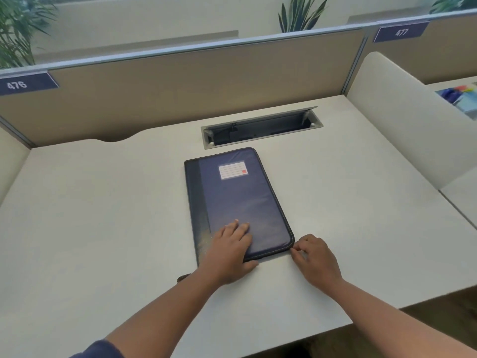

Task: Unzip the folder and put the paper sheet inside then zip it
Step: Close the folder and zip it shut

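A dark blue zip folder [240, 195] with a white label lies flat and closed in the middle of the white desk [103, 215]. My left hand [229, 251] presses flat on the folder's near end, fingers spread. At the folder's near right corner my right hand [315, 257] pinches thumb and fingers together on the zipper edge; the zipper pull itself is too small to make out. No paper sheet is in view.
An open cable tray slot [260, 130] sits in the desk just beyond the folder. A beige partition [180, 86] runs along the back. A white side divider [402, 117] stands on the right, with a neighbouring desk holding coloured items [459, 96].
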`<control>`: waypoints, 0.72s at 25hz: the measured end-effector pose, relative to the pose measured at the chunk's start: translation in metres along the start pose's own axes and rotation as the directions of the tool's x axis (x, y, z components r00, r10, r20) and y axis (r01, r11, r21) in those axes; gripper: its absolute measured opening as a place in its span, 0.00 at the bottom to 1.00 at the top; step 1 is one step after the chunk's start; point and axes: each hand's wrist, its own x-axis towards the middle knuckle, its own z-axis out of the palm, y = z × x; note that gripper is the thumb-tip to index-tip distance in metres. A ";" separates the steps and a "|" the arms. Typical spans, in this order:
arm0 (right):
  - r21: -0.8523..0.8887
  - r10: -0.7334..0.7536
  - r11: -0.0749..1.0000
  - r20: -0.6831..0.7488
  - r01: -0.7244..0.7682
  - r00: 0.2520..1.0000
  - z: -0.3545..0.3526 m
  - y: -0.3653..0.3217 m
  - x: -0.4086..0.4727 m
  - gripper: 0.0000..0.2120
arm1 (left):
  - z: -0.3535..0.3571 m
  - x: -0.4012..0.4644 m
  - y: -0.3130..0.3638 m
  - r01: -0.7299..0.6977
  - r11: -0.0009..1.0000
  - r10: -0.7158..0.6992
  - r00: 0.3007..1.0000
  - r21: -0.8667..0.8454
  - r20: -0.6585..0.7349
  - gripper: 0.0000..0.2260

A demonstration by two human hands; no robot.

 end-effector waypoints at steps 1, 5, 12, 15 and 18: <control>-0.019 0.006 1.000 0.007 -0.006 1.000 -0.002 0.001 0.002 0.07 | 0.003 0.005 0.004 -0.024 0.999 0.024 1.000 0.022 -0.009 0.28; -0.063 0.033 0.997 -0.016 -0.034 0.999 -0.008 0.003 0.012 0.08 | 0.014 0.013 -0.002 -0.178 0.981 0.185 0.978 0.080 -0.096 0.20; -0.052 -0.084 0.996 -0.099 0.079 0.992 -0.013 0.007 0.057 0.08 | 0.022 0.018 -0.014 -0.254 0.965 0.260 0.955 0.057 -0.140 0.21; -0.052 -0.129 0.991 -0.114 0.124 0.985 -0.015 0.003 0.082 0.06 | 0.023 0.022 -0.013 -0.269 0.962 0.272 0.950 0.045 -0.154 0.20; -0.027 -0.120 0.993 -0.095 0.118 0.988 -0.016 -0.003 0.105 0.07 | 0.023 0.026 -0.014 -0.290 0.956 0.293 0.942 0.042 -0.163 0.20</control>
